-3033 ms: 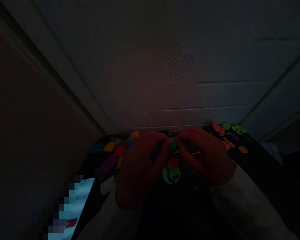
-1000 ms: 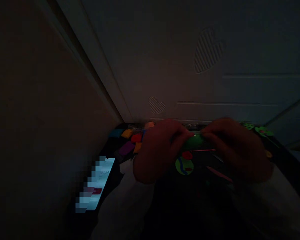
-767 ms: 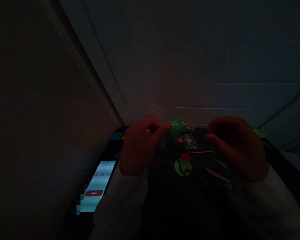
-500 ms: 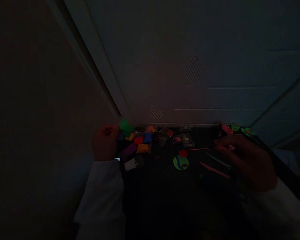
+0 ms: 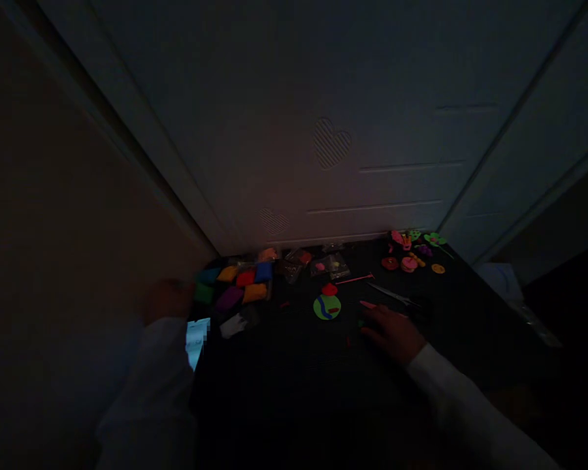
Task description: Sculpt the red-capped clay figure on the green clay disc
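Observation:
The scene is very dim. My left hand [image 5: 167,299], smeared by motion, is at the table's left edge beside a green clay packet [image 5: 204,292]; its fingers cannot be made out. On the right, my right hand [image 5: 392,331] rests low over the table, thumb and fingertips closing round a small piece of green clay [image 5: 361,323]. A pink modelling knife [image 5: 367,304] lies partly under that hand. Left of it is a light green clay disc [image 5: 321,313] with a blue wavy strip and a small brown piece, and a red clay lump [image 5: 330,289] touches its top edge.
Coloured clay packets [image 5: 230,298] cluster at the back left. Scissors [image 5: 392,293] and a thin pink stick [image 5: 355,279] lie behind my right hand. Several finished clay figures [image 5: 408,264] stand at the back right. A white panel with hearts [image 5: 330,143] rises behind the table.
The view has shifted right. The green packet my left hand held up now lies with the other packets. My right hand has come down from above the table to the small green clay piece.

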The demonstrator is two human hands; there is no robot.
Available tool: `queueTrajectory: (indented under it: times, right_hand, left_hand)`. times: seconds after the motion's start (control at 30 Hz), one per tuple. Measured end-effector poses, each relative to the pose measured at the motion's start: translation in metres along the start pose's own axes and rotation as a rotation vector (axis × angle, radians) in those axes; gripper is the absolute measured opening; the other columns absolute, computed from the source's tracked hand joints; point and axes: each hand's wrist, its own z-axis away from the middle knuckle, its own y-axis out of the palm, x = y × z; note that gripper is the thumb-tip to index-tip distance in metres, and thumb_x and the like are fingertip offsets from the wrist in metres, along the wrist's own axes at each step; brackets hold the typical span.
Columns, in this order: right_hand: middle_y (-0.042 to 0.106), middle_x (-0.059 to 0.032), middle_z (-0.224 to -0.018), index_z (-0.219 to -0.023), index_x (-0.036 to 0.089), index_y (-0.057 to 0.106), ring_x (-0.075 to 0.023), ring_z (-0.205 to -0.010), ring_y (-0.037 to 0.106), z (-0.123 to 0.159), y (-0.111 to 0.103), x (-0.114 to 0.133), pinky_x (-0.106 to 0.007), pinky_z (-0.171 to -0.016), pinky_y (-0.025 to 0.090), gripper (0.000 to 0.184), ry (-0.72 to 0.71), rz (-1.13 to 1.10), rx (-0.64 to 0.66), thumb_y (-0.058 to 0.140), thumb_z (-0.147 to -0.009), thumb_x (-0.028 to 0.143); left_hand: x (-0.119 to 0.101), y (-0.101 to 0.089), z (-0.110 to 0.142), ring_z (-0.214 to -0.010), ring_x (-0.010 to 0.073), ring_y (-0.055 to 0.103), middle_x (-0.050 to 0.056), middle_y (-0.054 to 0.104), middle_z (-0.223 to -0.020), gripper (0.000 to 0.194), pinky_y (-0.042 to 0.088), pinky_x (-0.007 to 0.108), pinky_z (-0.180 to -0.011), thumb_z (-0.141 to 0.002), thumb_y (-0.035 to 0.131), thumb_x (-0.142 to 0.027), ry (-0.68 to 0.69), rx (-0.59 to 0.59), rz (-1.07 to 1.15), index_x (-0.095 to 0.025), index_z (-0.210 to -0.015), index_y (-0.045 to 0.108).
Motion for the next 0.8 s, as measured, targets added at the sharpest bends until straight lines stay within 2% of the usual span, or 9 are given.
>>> queueTrajectory:
  times: [0.1, 0.17, 0.3, 0.43, 0.57, 0.67, 0.73, 0.8]
  right_hand:
    - [0.054, -0.0076, -0.113, -0.11, 0.017, 0.053, -0.0182, -0.096, 0.055, -0.006, 0.013, -0.003, -0.04, -0.081, 0.047, 0.029, 0.031, 0.022, 0.017, 0.049, -0.086, 0.032]
    - [0.055, -0.0071, -0.111, -0.108, 0.017, 0.054, -0.0173, -0.093, 0.056, -0.007, 0.017, -0.005, -0.039, -0.079, 0.047, 0.027, 0.032, 0.006, 0.02, 0.049, -0.086, 0.032]
    - [0.058, -0.006, -0.104, -0.104, 0.016, 0.055, -0.0159, -0.089, 0.058, -0.015, 0.005, 0.0, -0.037, -0.077, 0.049, 0.024, -0.029, -0.077, -0.038, 0.048, -0.086, 0.031]
    - [0.063, -0.0065, -0.097, -0.101, 0.02, 0.057, -0.0153, -0.089, 0.059, -0.042, -0.037, 0.03, -0.032, -0.079, 0.049, 0.018, -0.169, -0.151, -0.236, 0.046, -0.087, 0.023]
    - [0.064, -0.0038, -0.085, -0.091, 0.02, 0.057, -0.0145, -0.08, 0.06, -0.074, -0.081, 0.068, -0.027, -0.068, 0.05, 0.011, -0.316, -0.199, -0.474, 0.049, -0.084, 0.024]
    - [0.061, -0.002, -0.076, -0.081, 0.02, 0.054, -0.0143, -0.072, 0.059, -0.09, -0.094, 0.08, -0.027, -0.064, 0.049, 0.008, -0.368, -0.237, -0.614, 0.057, -0.079, 0.027]
    - [0.061, -0.0025, -0.08, -0.08, 0.02, 0.055, -0.015, -0.076, 0.059, -0.096, -0.093, 0.08, -0.029, -0.069, 0.049, 0.01, -0.408, -0.259, -0.654, 0.06, -0.076, 0.027]
    - [0.062, -0.0038, -0.089, -0.084, 0.021, 0.058, -0.0159, -0.086, 0.059, -0.098, -0.09, 0.078, -0.03, -0.076, 0.048, 0.011, -0.448, -0.274, -0.649, 0.062, -0.075, 0.025]
  left_hand:
    - [-0.001, 0.005, 0.0, -0.079, 0.0174, 0.056, 0.002, 0.057, -0.083, 0.026, 0.045, 0.035, -0.072, -0.08, 0.054, -0.037, -0.076, -0.139, -0.162, -0.012, -0.088, 0.056]
    - [-0.006, 0.014, -0.002, -0.088, 0.0195, 0.055, 0.005, 0.058, -0.092, 0.026, 0.043, 0.04, -0.08, -0.08, 0.055, -0.035, -0.08, -0.186, -0.21, -0.012, -0.092, 0.056]
    - [-0.037, 0.041, 0.001, -0.101, 0.0231, 0.051, 0.009, 0.057, -0.105, 0.03, 0.038, 0.046, -0.089, -0.078, 0.056, -0.032, 0.02, -0.175, -0.144, -0.012, -0.101, 0.056]
    - [-0.096, 0.07, 0.023, -0.089, 0.022, 0.059, 0.006, 0.065, -0.095, 0.029, 0.045, 0.036, -0.082, -0.075, 0.056, -0.038, 0.2, 0.072, 0.109, -0.016, -0.093, 0.064]
    - [-0.148, 0.086, 0.045, -0.084, 0.0194, 0.063, 0.003, 0.069, -0.089, 0.025, 0.048, 0.028, -0.074, -0.076, 0.056, -0.04, 0.329, 0.279, 0.326, -0.021, -0.084, 0.069]
    - [-0.163, 0.089, 0.048, -0.078, 0.019, 0.064, 0.004, 0.07, -0.084, 0.027, 0.049, 0.027, -0.068, -0.079, 0.053, -0.041, 0.322, 0.343, 0.433, -0.02, -0.084, 0.069]
    - [-0.163, 0.089, 0.046, -0.077, 0.0184, 0.064, 0.004, 0.07, -0.083, 0.025, 0.049, 0.026, -0.066, -0.079, 0.053, -0.039, 0.3, 0.39, 0.495, -0.021, -0.08, 0.07]
    - [-0.16, 0.091, 0.044, -0.078, 0.0177, 0.063, 0.003, 0.07, -0.084, 0.022, 0.048, 0.025, -0.066, -0.078, 0.054, -0.036, 0.275, 0.512, 0.594, -0.022, -0.081, 0.071]
